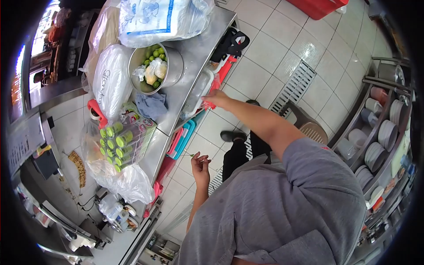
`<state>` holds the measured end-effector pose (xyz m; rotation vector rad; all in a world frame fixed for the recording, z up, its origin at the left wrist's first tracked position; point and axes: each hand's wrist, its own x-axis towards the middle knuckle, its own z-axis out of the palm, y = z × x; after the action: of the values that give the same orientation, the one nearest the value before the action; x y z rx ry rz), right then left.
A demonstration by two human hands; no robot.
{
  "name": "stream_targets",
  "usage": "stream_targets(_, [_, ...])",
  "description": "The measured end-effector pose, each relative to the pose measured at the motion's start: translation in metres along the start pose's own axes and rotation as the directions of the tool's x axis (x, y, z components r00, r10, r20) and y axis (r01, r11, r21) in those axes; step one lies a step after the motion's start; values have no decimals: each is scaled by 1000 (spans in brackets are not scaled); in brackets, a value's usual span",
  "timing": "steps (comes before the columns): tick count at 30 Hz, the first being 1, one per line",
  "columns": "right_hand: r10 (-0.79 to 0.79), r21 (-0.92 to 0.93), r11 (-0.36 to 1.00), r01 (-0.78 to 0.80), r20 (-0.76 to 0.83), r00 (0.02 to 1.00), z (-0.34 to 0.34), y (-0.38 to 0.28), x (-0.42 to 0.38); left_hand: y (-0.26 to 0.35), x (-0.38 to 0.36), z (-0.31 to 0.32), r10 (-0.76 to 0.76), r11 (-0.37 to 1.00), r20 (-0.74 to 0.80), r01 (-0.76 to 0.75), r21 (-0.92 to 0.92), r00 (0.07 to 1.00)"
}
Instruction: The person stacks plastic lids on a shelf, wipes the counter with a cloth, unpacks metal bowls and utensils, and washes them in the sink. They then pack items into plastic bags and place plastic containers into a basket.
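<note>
My right hand (216, 99) reaches to the edge of the steel table, with its fingers closed at the rim of a clear plastic container (197, 95) just below the tabletop. Crinkled red plastic (213, 90) shows right beside these fingers. Lower in view, my left hand (201, 164) hangs in front of the table with its fingers curled. A small green bit (192, 155) shows at its fingertips, too small to name. A teal tray (184, 139) sticks out under the table edge near that hand.
On the steel table (179, 90) stand a metal pot (175, 66) of green limes and small bags, a blue cloth (151, 106), a pack of green-capped bottles (119, 145) and plastic bags (165, 20). Behind on the right, a rack (353, 121) holds stacked dishes. A floor drain grate (293, 86) crosses the tiles.
</note>
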<state>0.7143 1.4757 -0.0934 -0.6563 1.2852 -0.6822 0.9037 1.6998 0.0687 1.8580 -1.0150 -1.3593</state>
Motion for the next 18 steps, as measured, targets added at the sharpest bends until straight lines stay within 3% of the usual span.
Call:
stream_targets(1, [89, 133, 987, -94, 47, 995, 12, -12, -2, -1, 1, 1, -17, 1000, -3, 17, -14, 1000])
stream_targets(2, [102, 144, 984, -107, 48, 994, 28, -6, 10, -2, 2, 2, -30, 1000, -1, 30, -3, 1000])
stream_targets(4, [34, 81, 997, -6, -343, 939, 56, 23, 40, -1, 1, 5, -54, 994, 66, 47, 96, 996])
stream_targets(5, [-148, 271, 919, 286, -435, 888, 60, 7, 23, 0, 0, 3, -68, 986, 104, 51, 156, 992])
stream_targets(6, [-139, 277, 920, 278, -434, 890, 61, -2, 9, 2, -1, 2, -76, 985, 104, 58, 162, 992])
stream_targets(8, [-116, 462, 805, 372, -492, 863, 53, -9, -15, 6, -1, 1, -65, 931, 199, -13, 365, 978])
stream_targets(9, [-100, 331, 878, 347, -581, 808, 46, 6, -18, 2, 2, -1, -60, 933, 207, -19, 359, 976])
stream_targets(11, [78, 474, 863, 176, -469, 880, 18, 28, -55, -3, 10, -5, -31, 929, 257, -67, 364, 966])
stream_targets(13, [163, 580, 808, 103, -388, 907, -7, 50, -83, -9, 22, -8, 22, 920, 320, -145, 365, 947])
stream_targets(18, [208, 612, 790, 25, -307, 929, -50, 66, -103, 7, 56, 0, 47, 913, 314, -168, 372, 948])
